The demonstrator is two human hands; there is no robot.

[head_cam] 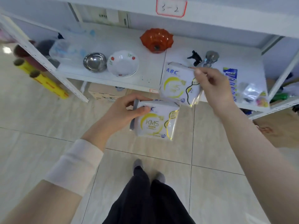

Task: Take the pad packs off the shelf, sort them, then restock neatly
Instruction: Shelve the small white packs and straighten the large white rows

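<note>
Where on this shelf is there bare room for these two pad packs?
Bare shelf lies between the white bowl and the upper pad pack, in front of the orange bowl. Crowded: the right end, with spray bottle and blue packet.

"ABC" on upper pack (178, 84), "KMS" on lower pack (155, 122), "3-2" on tag (171, 7)

White metal shelf board (113, 44) above beige tiled floor (48, 118). On board, left to right: crumpled clear plastic bags (64, 49); round steel bowl (95, 62) just beside white bowl with red flower print (123, 63); orange ribbed plastic bowl (156, 40) further back; black trigger spray head (195, 58); blue-white flat packet (230, 75); clear bag of small items (252, 92) near right end
</note>
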